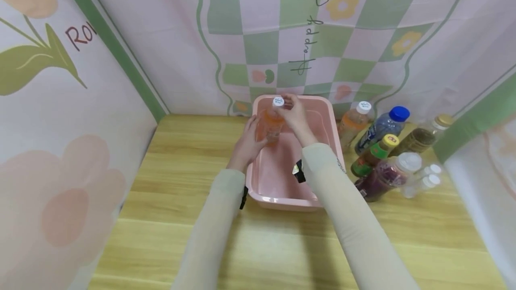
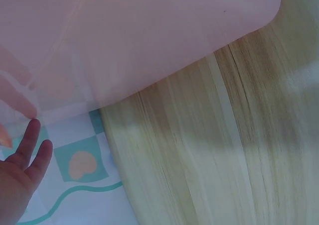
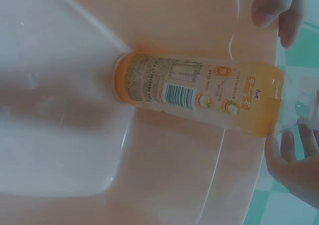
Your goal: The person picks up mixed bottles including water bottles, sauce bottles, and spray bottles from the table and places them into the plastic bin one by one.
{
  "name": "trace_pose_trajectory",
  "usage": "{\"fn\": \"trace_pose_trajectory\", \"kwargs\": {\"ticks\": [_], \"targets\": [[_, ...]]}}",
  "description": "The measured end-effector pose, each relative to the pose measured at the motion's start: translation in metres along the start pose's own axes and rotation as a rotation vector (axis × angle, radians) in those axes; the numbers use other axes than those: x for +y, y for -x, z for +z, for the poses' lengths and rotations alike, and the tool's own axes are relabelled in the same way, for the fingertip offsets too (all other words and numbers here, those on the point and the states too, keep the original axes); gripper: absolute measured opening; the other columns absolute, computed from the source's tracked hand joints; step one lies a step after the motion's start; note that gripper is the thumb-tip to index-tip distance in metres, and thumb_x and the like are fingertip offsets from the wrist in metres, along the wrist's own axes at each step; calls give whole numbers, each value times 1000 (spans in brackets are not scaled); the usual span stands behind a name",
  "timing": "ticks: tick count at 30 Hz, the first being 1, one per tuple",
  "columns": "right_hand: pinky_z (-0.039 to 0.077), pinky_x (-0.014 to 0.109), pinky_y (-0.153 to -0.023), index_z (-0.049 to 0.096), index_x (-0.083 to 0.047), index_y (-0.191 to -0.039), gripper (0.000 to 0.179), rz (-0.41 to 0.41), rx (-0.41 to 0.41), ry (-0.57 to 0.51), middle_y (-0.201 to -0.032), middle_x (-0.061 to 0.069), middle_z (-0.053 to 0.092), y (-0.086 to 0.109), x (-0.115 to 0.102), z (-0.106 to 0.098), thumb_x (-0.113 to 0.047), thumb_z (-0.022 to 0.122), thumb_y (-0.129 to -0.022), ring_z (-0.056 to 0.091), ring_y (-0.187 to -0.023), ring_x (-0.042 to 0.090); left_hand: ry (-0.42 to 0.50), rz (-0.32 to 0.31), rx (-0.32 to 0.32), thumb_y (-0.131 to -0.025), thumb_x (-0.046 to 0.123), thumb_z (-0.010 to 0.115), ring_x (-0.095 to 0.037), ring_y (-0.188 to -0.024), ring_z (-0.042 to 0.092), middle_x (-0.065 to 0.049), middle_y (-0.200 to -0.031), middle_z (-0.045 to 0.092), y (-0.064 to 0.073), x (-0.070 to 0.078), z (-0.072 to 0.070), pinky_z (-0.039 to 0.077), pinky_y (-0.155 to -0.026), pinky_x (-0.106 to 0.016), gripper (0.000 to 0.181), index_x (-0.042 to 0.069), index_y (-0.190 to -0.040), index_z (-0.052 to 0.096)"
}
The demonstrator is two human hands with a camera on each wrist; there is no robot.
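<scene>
A clear plastic drink bottle (image 1: 273, 124) with an orange label and white cap stands inside a pink plastic basin (image 1: 258, 182), near its far left corner. My right hand (image 1: 296, 113) holds the bottle by its neck, just under the cap. My left hand (image 1: 247, 143) lies along the basin's left rim with the fingers extended, its thumb close to the lower part of the bottle. Seen from the right wrist, the bottle's label (image 3: 194, 88) shows a barcode, and its base sits near the basin's floor. Two of my left fingers (image 2: 31, 143) stick out beside the basin wall in the left wrist view.
Right of the basin stands a group of bottles: a second orange-labelled one (image 1: 354, 122), a blue-capped one (image 1: 384, 126), a yellow-capped sauce bottle (image 1: 375, 155), a purple one (image 1: 380, 178) and others. A printed curtain (image 1: 278, 26) hangs behind the wooden table (image 1: 177, 169).
</scene>
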State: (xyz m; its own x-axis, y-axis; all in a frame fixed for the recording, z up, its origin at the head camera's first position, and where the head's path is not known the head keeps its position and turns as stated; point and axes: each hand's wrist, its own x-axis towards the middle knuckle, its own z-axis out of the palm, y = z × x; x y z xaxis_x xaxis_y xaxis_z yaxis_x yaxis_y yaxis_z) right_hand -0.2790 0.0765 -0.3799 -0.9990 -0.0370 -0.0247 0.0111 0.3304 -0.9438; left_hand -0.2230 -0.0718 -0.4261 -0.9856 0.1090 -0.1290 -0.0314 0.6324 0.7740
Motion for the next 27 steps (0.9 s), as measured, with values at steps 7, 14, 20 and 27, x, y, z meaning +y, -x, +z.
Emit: {"fn": "trace_pose_trajectory", "kwargs": {"ticks": [7,14,20,27], "targets": [[42,40,-110,44,0,-137,50,-17,6,14,-139,20,51,1,0,-1,-12,61,-92,48,-130,34,7,2,2,-93,34,57,-27,-146,26,9,-163,4,0,2,1,31,-116,-50,75,26,-154,14],[42,40,-110,44,5,-136,51,-23,8,-5,-137,24,51,1,0,-5,-7,61,-90,50,-129,36,15,-1,5,-93,32,57,-27,-146,25,9,-163,4,0,4,1,32,-115,-51,75,25,-154,15],[43,41,-110,43,5,-137,51,-1,4,-11,-138,24,51,0,1,-9,-5,61,-90,49,-129,36,17,2,7,-92,32,58,-26,-147,24,9,-163,4,-1,4,2,31,-116,-51,76,26,-154,15],[46,40,-107,43,3,-138,51,29,-2,0,-139,22,50,1,1,-13,-3,59,-90,49,-129,35,7,-23,-2,-92,33,57,-26,-147,24,9,-163,3,0,2,1,31,-115,-52,75,23,-154,15]]}}
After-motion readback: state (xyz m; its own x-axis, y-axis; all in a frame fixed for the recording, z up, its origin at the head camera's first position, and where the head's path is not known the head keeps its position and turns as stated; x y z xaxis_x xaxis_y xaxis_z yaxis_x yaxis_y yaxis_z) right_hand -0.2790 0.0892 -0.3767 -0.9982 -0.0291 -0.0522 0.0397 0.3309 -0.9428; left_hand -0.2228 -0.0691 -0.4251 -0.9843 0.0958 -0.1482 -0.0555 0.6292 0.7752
